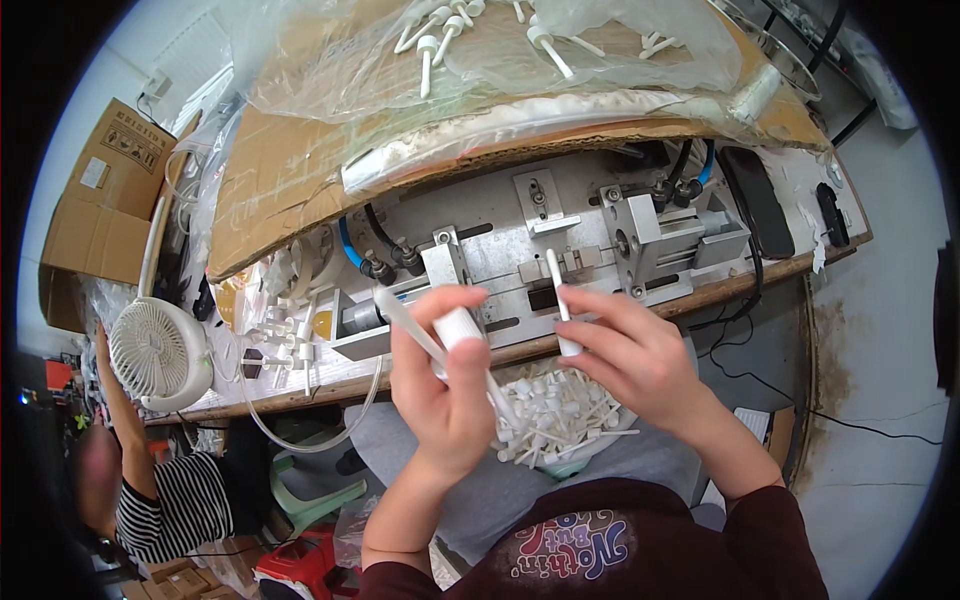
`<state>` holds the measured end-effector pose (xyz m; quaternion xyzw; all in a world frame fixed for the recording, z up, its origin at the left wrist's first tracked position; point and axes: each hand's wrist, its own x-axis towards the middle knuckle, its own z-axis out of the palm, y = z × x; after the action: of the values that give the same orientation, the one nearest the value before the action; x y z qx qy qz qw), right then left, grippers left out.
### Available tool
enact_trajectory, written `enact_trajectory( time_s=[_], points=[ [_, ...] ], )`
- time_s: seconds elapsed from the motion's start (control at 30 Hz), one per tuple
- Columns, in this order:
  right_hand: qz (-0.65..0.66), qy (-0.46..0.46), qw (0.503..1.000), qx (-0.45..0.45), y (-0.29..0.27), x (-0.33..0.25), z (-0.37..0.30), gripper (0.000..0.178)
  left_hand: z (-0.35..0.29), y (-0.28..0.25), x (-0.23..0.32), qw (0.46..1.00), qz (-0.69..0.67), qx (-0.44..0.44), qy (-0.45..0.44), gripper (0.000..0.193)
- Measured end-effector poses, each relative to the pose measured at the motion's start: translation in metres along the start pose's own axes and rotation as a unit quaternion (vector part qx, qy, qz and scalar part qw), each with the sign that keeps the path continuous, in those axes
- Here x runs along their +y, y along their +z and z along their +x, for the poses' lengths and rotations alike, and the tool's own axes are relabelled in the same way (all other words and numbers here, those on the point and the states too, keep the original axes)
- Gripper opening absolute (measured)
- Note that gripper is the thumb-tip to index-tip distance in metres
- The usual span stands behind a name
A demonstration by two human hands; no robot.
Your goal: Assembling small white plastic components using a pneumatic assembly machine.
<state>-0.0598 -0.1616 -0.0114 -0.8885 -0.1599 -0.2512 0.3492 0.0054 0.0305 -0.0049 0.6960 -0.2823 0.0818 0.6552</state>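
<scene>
My left hand (440, 390) is closed around white plastic pieces: a ribbed white cap (457, 326) shows between thumb and fingers, and a long white stem (408, 325) sticks out past them. Whether cap and stem are one piece I cannot tell. Between the fingertips of my right hand (640, 360), a slim white stick (556, 280) is pinched, nearly upright, in front of the metal fixture (575, 262) on the bench. Below both hands, in my lap, is a heaped pile of white caps with stems (565, 415); its container is mostly hidden.
Pneumatic cylinders (675, 235) with hoses flank the fixture. Behind it, a cardboard sheet (285, 200) carries plastic film and more capped stems (428, 60). A black phone (757, 205) lies right, a white fan (160, 355) stands left. Another person in a striped top (180, 505) is at lower left.
</scene>
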Motion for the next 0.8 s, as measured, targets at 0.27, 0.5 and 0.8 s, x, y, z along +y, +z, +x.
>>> enact_trajectory(
  time_s=[0.27,0.5,0.8],
  points=[
    [-0.231,-0.071,0.969,-0.060,0.005,-0.001,0.016,0.020,0.003,-0.001,0.019,0.951,-0.261,0.068,-0.153,0.027],
    [-0.134,-0.013,0.990,-0.036,0.004,-0.007,0.018,0.031,-0.004,0.006,0.020,0.975,-0.130,0.103,-0.150,0.042],
    [0.029,-0.040,0.998,0.028,-0.005,-0.022,0.007,0.032,-0.031,0.016,0.023,0.965,-0.046,-0.117,-0.232,0.043]
  ],
)
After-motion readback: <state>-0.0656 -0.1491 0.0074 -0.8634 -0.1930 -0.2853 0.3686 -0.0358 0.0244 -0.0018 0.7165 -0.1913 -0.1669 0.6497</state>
